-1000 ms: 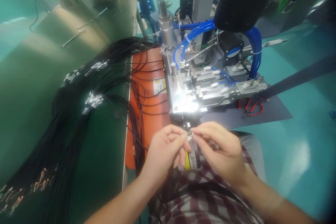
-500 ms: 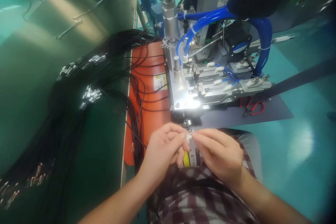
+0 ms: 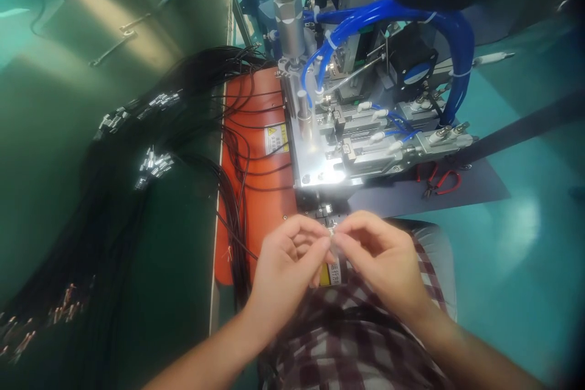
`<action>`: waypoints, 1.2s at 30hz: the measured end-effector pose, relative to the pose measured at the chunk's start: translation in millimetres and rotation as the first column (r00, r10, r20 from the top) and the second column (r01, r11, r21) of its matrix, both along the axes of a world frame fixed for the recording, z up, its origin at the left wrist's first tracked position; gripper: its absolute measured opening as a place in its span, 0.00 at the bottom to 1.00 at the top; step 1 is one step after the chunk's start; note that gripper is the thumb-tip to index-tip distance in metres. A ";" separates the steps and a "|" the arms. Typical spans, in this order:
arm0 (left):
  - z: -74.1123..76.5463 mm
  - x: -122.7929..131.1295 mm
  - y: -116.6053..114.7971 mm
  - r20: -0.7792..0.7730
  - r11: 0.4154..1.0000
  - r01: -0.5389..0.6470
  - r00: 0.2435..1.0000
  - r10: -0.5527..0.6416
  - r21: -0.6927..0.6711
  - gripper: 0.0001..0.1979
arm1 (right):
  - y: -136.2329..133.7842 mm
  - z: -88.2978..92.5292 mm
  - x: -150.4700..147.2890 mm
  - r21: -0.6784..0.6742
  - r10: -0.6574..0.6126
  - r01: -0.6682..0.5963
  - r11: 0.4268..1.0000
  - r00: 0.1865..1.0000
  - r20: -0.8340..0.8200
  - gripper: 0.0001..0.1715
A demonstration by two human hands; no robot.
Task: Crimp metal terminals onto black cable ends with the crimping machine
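Note:
My left hand (image 3: 292, 256) and my right hand (image 3: 381, 256) meet in front of the machine, fingertips almost touching. Both are closed in a pinch on thin pale wires (image 3: 332, 235), which the fingertips largely cover. One black cable (image 3: 244, 245) runs over the orange plate and out of sight behind my left hand. Just beyond the fingertips sits a small metal fixture (image 3: 325, 210) at the machine's front. A yellow and white label (image 3: 335, 272) shows between the hands.
The machine (image 3: 320, 164) with blue air hoses (image 3: 365, 12) stands ahead. Black cables cross the orange plate (image 3: 269, 195) beside it. Cable bundles with silvery ends (image 3: 154, 166) and bare copper ends (image 3: 64, 311) lie on the green table at left. Red-handled pliers (image 3: 439, 181) lie at right.
The right hand's fingers have shifted and now pinch tip to tip against the left ones. The wires between them show less than before. The view has moved slightly.

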State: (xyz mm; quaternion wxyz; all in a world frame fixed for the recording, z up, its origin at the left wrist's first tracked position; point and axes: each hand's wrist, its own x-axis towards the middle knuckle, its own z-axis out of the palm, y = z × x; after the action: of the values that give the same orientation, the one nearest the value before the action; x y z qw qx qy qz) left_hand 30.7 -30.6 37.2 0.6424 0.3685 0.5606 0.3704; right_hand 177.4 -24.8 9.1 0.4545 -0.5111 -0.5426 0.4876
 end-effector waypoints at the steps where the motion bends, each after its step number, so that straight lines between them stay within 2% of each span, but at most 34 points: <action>1: 1.1 0.4 -0.7 -0.027 1.000 0.008 1.000 -0.007 0.020 0.06 | 0.2 2.6 -0.1 -0.075 0.021 -0.023 0.997 0.999 -0.033 0.07; 3: 2.9 0.4 -1.4 -0.099 0.998 0.031 0.995 -0.025 0.053 0.05 | 0.3 6.5 0.0 -0.194 0.036 -0.052 0.980 0.996 -0.085 0.10; 6: 4.0 -1.2 -0.6 -0.149 0.997 0.058 0.988 -0.050 0.052 0.05 | 0.2 8.5 0.7 -0.278 0.028 -0.059 0.959 0.993 -0.112 0.11; 12: 2.9 -2.1 -1.8 -0.030 0.999 0.052 0.998 -0.052 0.002 0.07 | 1.1 11.0 2.2 -0.338 0.058 -0.113 0.934 0.984 -0.170 0.10; 17: 2.0 3.6 -6.4 -0.029 0.996 -0.007 1.000 0.009 0.086 0.07 | 4.2 19.4 1.8 -0.444 0.103 -0.197 0.874 0.968 -0.227 0.13; 19: 2.5 4.9 -4.0 -0.026 0.996 -0.019 0.999 0.021 0.086 0.06 | 6.6 21.4 1.4 -0.452 0.094 -0.178 0.874 0.975 -0.201 0.14; 22: 2.7 3.9 3.4 0.002 1.000 -0.012 1.000 0.012 -0.003 0.07 | 10.5 20.1 2.1 -0.428 0.100 -0.141 0.893 0.988 -0.117 0.14; 25: 0.9 1.3 8.8 -0.010 0.997 -0.029 1.000 0.029 -0.069 0.10 | 12.7 13.5 6.2 -0.311 0.140 -0.135 0.941 0.990 -0.005 0.11; 28: -0.8 -0.1 9.5 -0.046 0.997 -0.052 0.998 0.049 -0.060 0.10 | 13.0 6.9 11.1 -0.023 0.057 -0.054 0.998 0.987 0.150 0.04; 31: -0.9 0.5 7.8 -0.072 0.997 -0.066 0.995 0.062 -0.051 0.10 | 13.0 4.7 12.0 0.228 -0.024 -0.034 0.973 0.968 0.248 0.07; 36: -0.7 1.8 4.4 -0.081 0.998 -0.063 0.995 0.060 -0.029 0.08 | 12.6 5.5 9.9 0.417 0.007 -0.143 0.898 0.950 0.312 0.10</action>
State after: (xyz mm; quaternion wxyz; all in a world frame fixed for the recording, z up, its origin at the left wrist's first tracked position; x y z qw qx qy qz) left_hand 32.4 -26.1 36.5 0.6133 0.3555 0.6029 0.3659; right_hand 187.3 -12.1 14.6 0.4491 -0.4438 -0.7201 0.2879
